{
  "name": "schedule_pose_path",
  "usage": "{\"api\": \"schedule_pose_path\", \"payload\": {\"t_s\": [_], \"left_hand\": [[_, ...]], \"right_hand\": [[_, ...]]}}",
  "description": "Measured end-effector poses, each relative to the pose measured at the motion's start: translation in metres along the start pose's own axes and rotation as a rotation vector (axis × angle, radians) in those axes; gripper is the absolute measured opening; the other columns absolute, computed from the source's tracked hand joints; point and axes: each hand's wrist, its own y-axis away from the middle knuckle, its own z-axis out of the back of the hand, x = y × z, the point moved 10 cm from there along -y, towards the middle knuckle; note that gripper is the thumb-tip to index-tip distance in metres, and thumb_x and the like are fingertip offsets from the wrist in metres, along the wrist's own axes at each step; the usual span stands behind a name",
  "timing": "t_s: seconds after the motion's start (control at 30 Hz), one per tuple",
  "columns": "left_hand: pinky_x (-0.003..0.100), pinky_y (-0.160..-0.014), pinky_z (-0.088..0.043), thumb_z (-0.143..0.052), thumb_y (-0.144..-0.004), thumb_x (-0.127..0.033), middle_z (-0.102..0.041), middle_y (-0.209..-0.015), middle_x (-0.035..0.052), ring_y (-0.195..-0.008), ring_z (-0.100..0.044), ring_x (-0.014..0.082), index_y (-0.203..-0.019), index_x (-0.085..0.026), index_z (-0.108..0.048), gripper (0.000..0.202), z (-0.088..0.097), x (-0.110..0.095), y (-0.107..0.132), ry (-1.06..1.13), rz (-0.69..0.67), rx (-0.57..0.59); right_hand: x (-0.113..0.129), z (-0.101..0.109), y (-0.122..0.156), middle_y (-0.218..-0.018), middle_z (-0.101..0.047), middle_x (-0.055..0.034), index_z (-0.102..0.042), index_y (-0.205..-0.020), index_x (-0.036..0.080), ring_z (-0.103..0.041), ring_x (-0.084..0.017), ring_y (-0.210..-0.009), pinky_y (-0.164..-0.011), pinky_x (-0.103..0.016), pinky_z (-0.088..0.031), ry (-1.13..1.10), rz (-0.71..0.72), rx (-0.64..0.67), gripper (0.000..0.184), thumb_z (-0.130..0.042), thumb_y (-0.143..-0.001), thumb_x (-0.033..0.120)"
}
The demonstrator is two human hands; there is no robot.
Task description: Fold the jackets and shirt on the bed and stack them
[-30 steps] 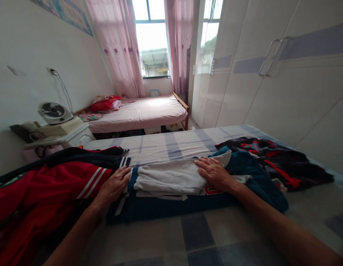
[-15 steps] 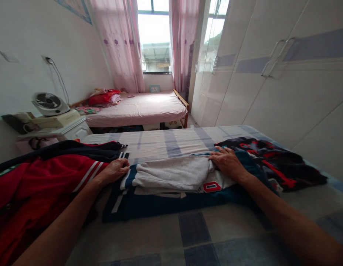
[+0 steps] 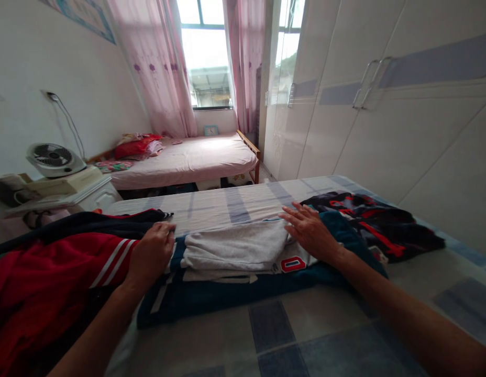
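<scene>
A navy and white garment (image 3: pixel 231 251), folded with its grey-white panel on top, lies across the checked bed (image 3: pixel 290 330) in front of me. My left hand (image 3: pixel 151 254) rests curled at the garment's left end, fingers pinched on its striped edge. At the right end my right hand (image 3: pixel 308 228) lies flat with fingers spread, pressing on the fabric near a red number patch (image 3: pixel 289 264).
A red jacket with white stripes (image 3: pixel 50 277) is heaped at the left. A black and red garment (image 3: pixel 376 225) lies at the right. Behind are a pink bed (image 3: pixel 184 159), a small fan (image 3: pixel 52 157) on a white nightstand, and wardrobe doors (image 3: pixel 384 115) along the right.
My right hand opened and flattened on the garment's right end after shifting rightward. My left hand moved up onto the striped left edge. The camera view shifted slightly.
</scene>
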Motion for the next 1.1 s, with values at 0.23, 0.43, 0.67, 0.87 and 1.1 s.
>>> {"api": "schedule_pose_path", "payload": {"t_s": [0.23, 0.43, 0.67, 0.87, 1.1], "left_hand": [[0.051, -0.107, -0.029, -0.039, -0.090, -0.047, -0.047, -0.140, 0.0084, -0.136, -0.029, 0.0313, -0.127, -0.022, -0.055, 0.047, -0.047, -0.063, 0.046, -0.037, -0.407, 0.129], [0.052, -0.106, -0.030, -0.040, -0.089, -0.045, -0.045, -0.141, 0.0071, -0.136, -0.030, 0.0306, -0.125, -0.024, -0.056, 0.045, -0.057, -0.055, 0.045, -0.018, -0.380, 0.143], [0.050, -0.108, -0.029, -0.039, -0.090, -0.041, -0.047, -0.139, 0.0125, -0.135, -0.032, 0.0296, -0.125, -0.017, -0.056, 0.045, -0.018, -0.099, 0.043, 0.085, -0.398, 0.054], [0.046, -0.110, -0.026, -0.038, -0.091, -0.043, -0.038, -0.146, 0.0087, -0.137, -0.027, 0.0251, -0.134, -0.021, -0.045, 0.049, -0.044, -0.185, 0.061, 0.178, -0.535, 0.201], [0.048, -0.111, -0.023, -0.045, -0.087, -0.048, -0.038, -0.146, 0.0093, -0.136, -0.031, 0.0270, -0.138, -0.019, -0.038, 0.059, -0.081, -0.196, 0.075, 0.208, -0.512, 0.228]], "right_hand": [[0.027, -0.063, 0.005, -0.145, -0.038, -0.0069, -0.043, -0.138, 0.022, -0.031, -0.027, -0.135, -0.108, -0.047, -0.024, -0.151, -0.042, 0.269, 0.053, -0.030, -0.093, 0.047], [-0.011, -0.010, 0.027, -0.142, -0.042, -0.0139, -0.048, -0.132, 0.011, -0.035, -0.024, -0.133, -0.109, -0.040, -0.027, -0.103, -0.209, 0.051, 0.051, -0.037, -0.091, 0.039], [-0.106, 0.067, 0.171, -0.112, -0.060, -0.0160, -0.055, -0.113, 0.014, -0.062, -0.030, -0.092, -0.075, -0.042, -0.048, 0.130, -0.961, -0.056, 0.050, -0.035, -0.086, 0.051], [-0.127, 0.028, 0.225, -0.091, -0.067, -0.0119, -0.058, -0.092, 0.017, -0.064, -0.029, -0.088, -0.080, -0.042, -0.048, -0.324, -1.211, -0.020, 0.046, -0.049, -0.075, 0.059], [-0.099, -0.010, 0.216, -0.095, -0.071, -0.0044, -0.059, -0.099, 0.021, -0.066, -0.022, -0.090, -0.074, -0.031, -0.055, -1.479, -1.282, -0.218, 0.040, -0.071, -0.065, 0.040]]}}
